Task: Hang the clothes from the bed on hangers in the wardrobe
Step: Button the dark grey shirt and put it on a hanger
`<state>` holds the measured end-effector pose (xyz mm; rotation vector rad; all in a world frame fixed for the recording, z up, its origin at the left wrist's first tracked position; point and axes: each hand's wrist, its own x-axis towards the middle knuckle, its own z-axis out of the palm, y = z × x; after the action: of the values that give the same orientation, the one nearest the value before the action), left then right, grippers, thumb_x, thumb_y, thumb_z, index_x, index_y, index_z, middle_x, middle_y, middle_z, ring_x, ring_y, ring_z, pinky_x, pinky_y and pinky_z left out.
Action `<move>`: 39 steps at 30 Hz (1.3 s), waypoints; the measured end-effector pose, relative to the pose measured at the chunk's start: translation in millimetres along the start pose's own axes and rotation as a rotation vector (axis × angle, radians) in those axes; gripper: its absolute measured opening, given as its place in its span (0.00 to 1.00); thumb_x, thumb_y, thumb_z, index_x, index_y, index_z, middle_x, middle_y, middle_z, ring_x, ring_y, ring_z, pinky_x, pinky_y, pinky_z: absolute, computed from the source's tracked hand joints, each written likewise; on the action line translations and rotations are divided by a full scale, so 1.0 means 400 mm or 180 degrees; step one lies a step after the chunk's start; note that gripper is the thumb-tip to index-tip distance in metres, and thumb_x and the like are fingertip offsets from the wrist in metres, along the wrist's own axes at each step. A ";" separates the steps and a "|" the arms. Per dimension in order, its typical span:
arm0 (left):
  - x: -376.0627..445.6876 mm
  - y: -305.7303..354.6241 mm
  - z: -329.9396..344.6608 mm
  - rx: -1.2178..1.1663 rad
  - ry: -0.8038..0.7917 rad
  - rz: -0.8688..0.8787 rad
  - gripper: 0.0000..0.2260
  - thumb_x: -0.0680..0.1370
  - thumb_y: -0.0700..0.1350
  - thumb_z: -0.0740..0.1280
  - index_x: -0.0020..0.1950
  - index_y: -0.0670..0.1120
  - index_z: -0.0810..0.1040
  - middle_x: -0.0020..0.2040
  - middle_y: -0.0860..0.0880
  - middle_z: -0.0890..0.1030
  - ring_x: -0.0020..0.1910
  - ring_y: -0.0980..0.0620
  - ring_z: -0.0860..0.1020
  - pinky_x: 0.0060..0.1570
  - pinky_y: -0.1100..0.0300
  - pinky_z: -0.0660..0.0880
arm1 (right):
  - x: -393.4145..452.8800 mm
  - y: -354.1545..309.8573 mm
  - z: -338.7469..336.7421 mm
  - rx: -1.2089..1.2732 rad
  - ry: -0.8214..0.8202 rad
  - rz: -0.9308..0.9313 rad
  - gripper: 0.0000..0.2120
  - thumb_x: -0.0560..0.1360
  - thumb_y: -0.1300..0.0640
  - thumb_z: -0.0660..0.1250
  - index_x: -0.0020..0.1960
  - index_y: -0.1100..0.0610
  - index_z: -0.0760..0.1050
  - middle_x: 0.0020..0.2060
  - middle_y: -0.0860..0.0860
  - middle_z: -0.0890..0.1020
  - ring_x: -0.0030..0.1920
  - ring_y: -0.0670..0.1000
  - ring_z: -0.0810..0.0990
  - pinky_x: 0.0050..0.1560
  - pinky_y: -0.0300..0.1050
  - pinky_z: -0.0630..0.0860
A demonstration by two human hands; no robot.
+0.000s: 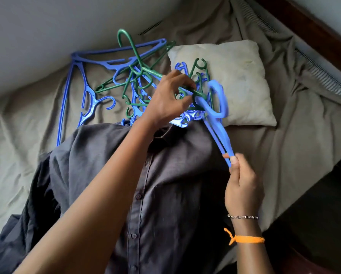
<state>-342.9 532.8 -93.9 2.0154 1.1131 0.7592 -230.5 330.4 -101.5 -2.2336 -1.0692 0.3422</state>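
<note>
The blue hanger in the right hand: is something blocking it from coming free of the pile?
Yes. The right hand pinches one end of the blue hanger, but its far end is tangled with a green hanger in the pile by the pillow. The left hand grips that green hanger at the tangle.

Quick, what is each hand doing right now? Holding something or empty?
Left hand: fingers pinch a green hanger in the tangled hanger pile.
Right hand: grips the lower end of a blue hanger, thumb on top.
</note>
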 end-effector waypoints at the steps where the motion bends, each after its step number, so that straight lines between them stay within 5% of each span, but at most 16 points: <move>1: -0.006 0.001 0.000 0.0041 -0.0204 0.0058 0.12 0.68 0.44 0.68 0.51 0.45 0.81 0.44 0.59 0.70 0.43 0.61 0.67 0.48 0.69 0.65 | 0.000 -0.002 -0.002 0.0079 -0.0038 0.0067 0.25 0.76 0.43 0.46 0.50 0.52 0.79 0.37 0.54 0.81 0.37 0.62 0.77 0.33 0.47 0.66; 3: -0.008 -0.004 0.005 0.0276 -0.0374 0.0171 0.16 0.69 0.46 0.72 0.57 0.46 0.80 0.48 0.55 0.71 0.45 0.57 0.66 0.49 0.63 0.64 | 0.012 -0.012 -0.018 0.0086 -0.0077 0.0181 0.22 0.76 0.45 0.48 0.51 0.52 0.79 0.38 0.55 0.81 0.39 0.63 0.77 0.33 0.47 0.64; 6: -0.002 0.014 0.020 0.0368 -0.0066 0.0090 0.13 0.72 0.42 0.72 0.56 0.48 0.81 0.48 0.54 0.72 0.45 0.50 0.67 0.48 0.71 0.61 | 0.036 -0.035 -0.048 -0.0013 -0.0135 0.0234 0.22 0.74 0.47 0.48 0.52 0.54 0.78 0.37 0.56 0.79 0.40 0.62 0.75 0.35 0.47 0.62; 12: 0.001 0.077 0.015 0.0298 0.0226 0.0342 0.06 0.72 0.39 0.70 0.48 0.45 0.83 0.43 0.56 0.73 0.41 0.59 0.67 0.49 0.77 0.57 | 0.045 -0.077 -0.067 0.0339 -0.0148 0.0483 0.15 0.80 0.55 0.54 0.51 0.57 0.80 0.27 0.44 0.67 0.34 0.52 0.67 0.34 0.47 0.57; 17: -0.030 0.106 0.017 0.0412 0.0164 0.0542 0.06 0.72 0.40 0.69 0.48 0.46 0.84 0.43 0.53 0.76 0.44 0.45 0.71 0.49 0.75 0.58 | 0.066 -0.105 -0.114 -0.0192 -0.0443 0.0424 0.14 0.81 0.55 0.53 0.54 0.53 0.78 0.38 0.55 0.77 0.44 0.62 0.74 0.36 0.47 0.62; 20: -0.037 0.134 0.020 0.0460 0.0116 0.0832 0.06 0.74 0.41 0.68 0.48 0.44 0.83 0.44 0.49 0.78 0.44 0.44 0.69 0.51 0.74 0.58 | 0.092 -0.123 -0.134 -0.0462 -0.0621 0.0412 0.14 0.81 0.54 0.53 0.53 0.51 0.77 0.44 0.56 0.79 0.47 0.62 0.75 0.38 0.47 0.62; 26: -0.045 0.165 0.010 0.0300 0.0535 0.0608 0.06 0.74 0.37 0.66 0.48 0.43 0.81 0.44 0.56 0.74 0.46 0.50 0.65 0.53 0.74 0.57 | 0.231 -0.129 -0.183 -0.0007 -0.1195 0.0098 0.14 0.80 0.56 0.58 0.38 0.50 0.77 0.26 0.48 0.71 0.30 0.51 0.69 0.35 0.45 0.64; 32: -0.009 0.231 -0.057 0.0140 0.0749 0.0422 0.08 0.75 0.37 0.61 0.51 0.43 0.75 0.45 0.56 0.77 0.46 0.48 0.69 0.47 0.71 0.62 | 0.243 -0.187 -0.271 -0.0231 -0.0757 -0.0553 0.11 0.78 0.50 0.60 0.42 0.51 0.78 0.29 0.49 0.73 0.35 0.55 0.72 0.37 0.47 0.67; 36: 0.016 0.249 -0.086 0.0253 0.0612 0.0692 0.10 0.76 0.45 0.63 0.55 0.45 0.77 0.48 0.50 0.79 0.47 0.46 0.72 0.51 0.66 0.63 | 0.222 -0.238 -0.329 -0.0754 -0.0380 -0.0717 0.11 0.78 0.51 0.61 0.46 0.54 0.80 0.29 0.50 0.74 0.37 0.58 0.74 0.35 0.47 0.65; 39: 0.031 0.251 -0.083 0.0286 0.0683 0.0597 0.09 0.74 0.46 0.67 0.52 0.45 0.79 0.41 0.54 0.77 0.41 0.56 0.71 0.49 0.71 0.60 | 0.211 -0.290 -0.349 -0.1756 -0.0124 -0.0983 0.14 0.80 0.52 0.57 0.51 0.54 0.80 0.44 0.58 0.81 0.46 0.64 0.77 0.38 0.47 0.63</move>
<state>-316.0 514.7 7.7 2.1749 1.1039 1.0591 -180.6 390.0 83.0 -2.4714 -1.6605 -0.0548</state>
